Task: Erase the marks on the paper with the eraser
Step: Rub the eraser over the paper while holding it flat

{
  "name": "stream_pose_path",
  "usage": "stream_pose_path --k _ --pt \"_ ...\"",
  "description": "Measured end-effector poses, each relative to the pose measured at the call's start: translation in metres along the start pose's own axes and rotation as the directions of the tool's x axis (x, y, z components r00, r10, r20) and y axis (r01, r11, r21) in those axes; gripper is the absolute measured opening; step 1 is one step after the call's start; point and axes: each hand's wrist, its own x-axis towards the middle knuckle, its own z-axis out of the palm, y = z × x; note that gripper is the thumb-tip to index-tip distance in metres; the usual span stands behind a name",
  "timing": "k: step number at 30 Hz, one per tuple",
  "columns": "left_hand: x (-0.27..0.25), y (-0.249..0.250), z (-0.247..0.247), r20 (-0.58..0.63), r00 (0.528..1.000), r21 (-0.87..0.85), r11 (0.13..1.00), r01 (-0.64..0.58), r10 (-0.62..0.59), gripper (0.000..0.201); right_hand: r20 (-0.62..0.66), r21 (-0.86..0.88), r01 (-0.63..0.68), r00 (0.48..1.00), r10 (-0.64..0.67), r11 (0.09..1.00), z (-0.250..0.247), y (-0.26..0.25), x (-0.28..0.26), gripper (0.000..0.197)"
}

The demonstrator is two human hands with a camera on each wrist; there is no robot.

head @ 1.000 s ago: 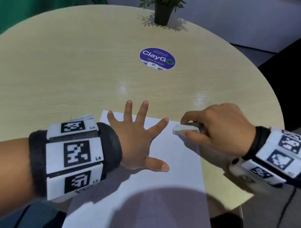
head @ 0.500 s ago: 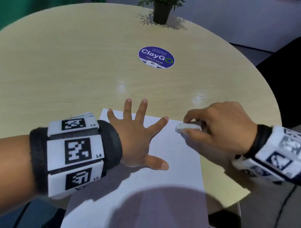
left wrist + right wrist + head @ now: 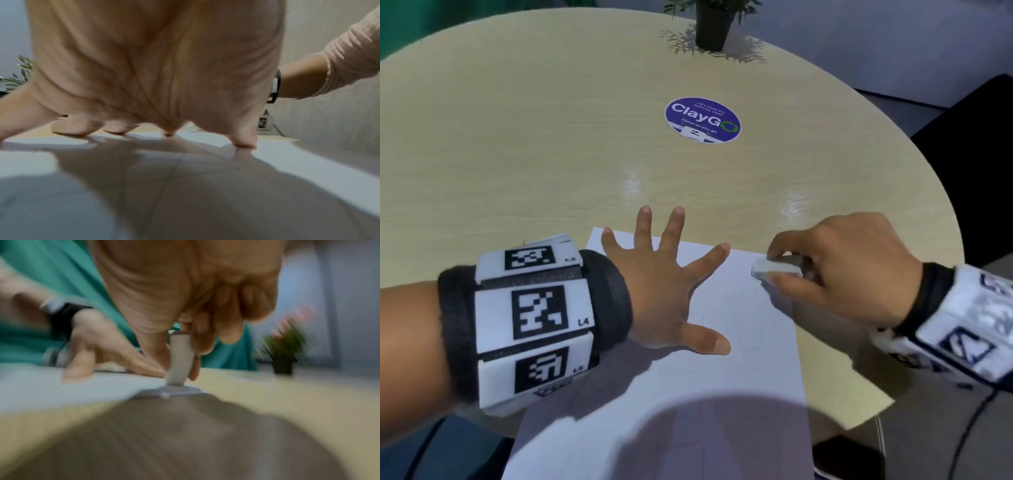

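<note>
A white sheet of paper (image 3: 739, 359) lies on the round pale wooden table (image 3: 551, 154), its near end hanging over the table's edge. My left hand (image 3: 667, 284) lies flat on the sheet with fingers spread, pressing it down; in the left wrist view the fingertips (image 3: 243, 142) touch the paper (image 3: 308, 162). My right hand (image 3: 839, 270) pinches a white eraser (image 3: 774, 269) between thumb and fingers at the sheet's far right corner. In the blurred right wrist view the eraser (image 3: 179, 360) stands on end with its tip on the paper (image 3: 72, 391). Faint pencil lines (image 3: 756, 291) show nearby.
A round purple ClayGo sticker (image 3: 702, 120) sits at the table's middle. A small potted plant (image 3: 714, 27) stands at the far edge, also seen in the right wrist view as the plant (image 3: 284, 350). A dark chair (image 3: 969, 137) is at the right.
My right hand with the eraser has shifted slightly to the right and back along the sheet's far right corner. The left hand stays spread on the paper.
</note>
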Motion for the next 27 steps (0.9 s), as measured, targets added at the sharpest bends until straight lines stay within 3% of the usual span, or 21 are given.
stream_pose_path --k 3,7,11,14,18,22,27 --pt "0.000 -0.001 0.000 -0.005 1.000 0.005 1.000 -0.001 0.001 0.109 0.065 0.006 0.055 0.996 -0.055 0.998 0.000 -0.007 -0.006 0.034" --pt "-0.001 0.000 0.001 -0.006 1.000 0.007 1.000 -0.001 0.001 0.109 -0.008 -0.029 -0.010 1.000 0.010 1.000 -0.002 0.003 0.000 0.036" --pt "0.001 -0.001 0.001 -0.005 1.000 -0.003 1.000 0.001 -0.001 0.110 0.091 -0.023 0.039 0.995 -0.036 0.999 -0.003 -0.006 -0.008 0.034" --pt "0.001 0.000 0.001 -0.016 1.000 0.010 1.000 0.005 -0.004 0.110 0.046 -0.035 -0.014 0.999 0.016 0.999 -0.004 -0.001 -0.002 0.034" --pt "0.000 -0.001 0.001 -0.005 1.000 0.002 1.000 -0.001 0.001 0.110 0.107 -0.035 0.055 0.993 -0.050 0.998 -0.003 -0.008 -0.011 0.030" --pt "0.000 0.000 0.001 -0.013 1.000 0.004 1.000 -0.001 0.001 0.110 0.014 -0.046 0.001 1.000 0.000 0.999 -0.007 0.000 0.002 0.037" --pt "0.000 0.001 -0.002 0.014 1.000 -0.006 1.000 0.010 -0.010 0.109 0.098 -0.028 0.029 0.995 -0.026 0.999 -0.006 -0.008 -0.003 0.036"
